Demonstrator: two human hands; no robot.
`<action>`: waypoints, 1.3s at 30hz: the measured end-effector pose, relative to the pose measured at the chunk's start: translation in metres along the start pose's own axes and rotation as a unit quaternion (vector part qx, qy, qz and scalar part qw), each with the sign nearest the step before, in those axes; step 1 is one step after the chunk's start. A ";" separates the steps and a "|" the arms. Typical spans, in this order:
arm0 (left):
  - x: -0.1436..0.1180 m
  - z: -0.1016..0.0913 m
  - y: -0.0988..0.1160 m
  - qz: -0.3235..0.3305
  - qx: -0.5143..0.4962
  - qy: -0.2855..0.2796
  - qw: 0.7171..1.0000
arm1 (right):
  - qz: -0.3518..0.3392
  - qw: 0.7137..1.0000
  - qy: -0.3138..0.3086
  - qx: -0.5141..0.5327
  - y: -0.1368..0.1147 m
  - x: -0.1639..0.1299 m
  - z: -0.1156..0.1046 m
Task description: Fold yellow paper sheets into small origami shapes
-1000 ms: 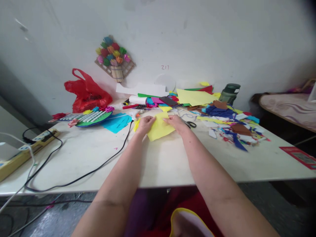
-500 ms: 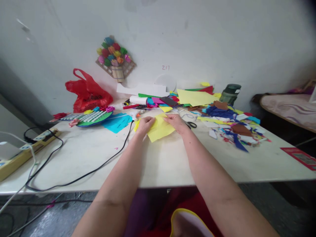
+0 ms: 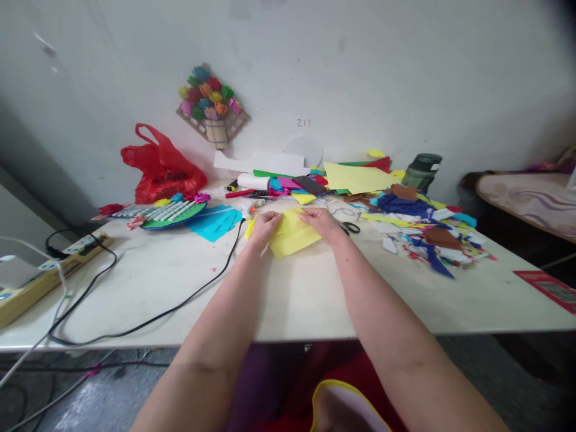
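Note:
A sheet of thin yellow paper point(image 3: 293, 237) is stretched between my two hands, just above the white table. My left hand point(image 3: 266, 228) pinches its left side, thumb on top. At the paper's upper right edge, my right hand point(image 3: 323, 224) is closed on it in a pinch. Black-handled scissors point(image 3: 350, 228) lie beside my right hand, their blades mostly hidden by it. Past my left hand sits a glue gun point(image 3: 249, 209) with a black cord. Blue paper point(image 3: 216, 223) lies to its left.
Paper scraps point(image 3: 434, 234) are heaped at the right, before a green bottle point(image 3: 422, 171). A green disc with rolled sticks point(image 3: 173, 214) and a red plastic bag point(image 3: 162, 168) stand at the left. The black cord point(image 3: 180, 305) crosses the table to a power strip point(image 3: 58, 273).
Nearly everything keeps its place; the view has shifted very slightly. Both hands still hold the yellow paper, whose lower right edge has moved a little.

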State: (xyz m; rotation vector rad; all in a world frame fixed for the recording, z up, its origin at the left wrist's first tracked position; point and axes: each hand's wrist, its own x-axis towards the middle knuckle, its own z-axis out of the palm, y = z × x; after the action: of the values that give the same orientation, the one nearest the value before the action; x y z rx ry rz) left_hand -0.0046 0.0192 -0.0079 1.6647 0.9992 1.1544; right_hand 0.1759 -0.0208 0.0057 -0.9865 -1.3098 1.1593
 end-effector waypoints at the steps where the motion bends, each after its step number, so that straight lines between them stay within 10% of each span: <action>1: 0.000 0.000 0.000 -0.001 -0.004 0.000 1.000 | -0.002 1.000 -0.001 -0.001 0.000 0.000 0.000; 39: -0.001 0.005 0.003 -0.057 -0.115 0.009 0.992 | -0.069 0.976 -0.011 -0.206 -0.007 -0.001 0.006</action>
State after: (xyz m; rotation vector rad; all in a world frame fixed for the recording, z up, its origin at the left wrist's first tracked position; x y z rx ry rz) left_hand 0.0004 0.0160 -0.0068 1.4005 0.9215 1.1633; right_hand 0.1708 -0.0236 0.0123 -1.1582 -1.6496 0.8074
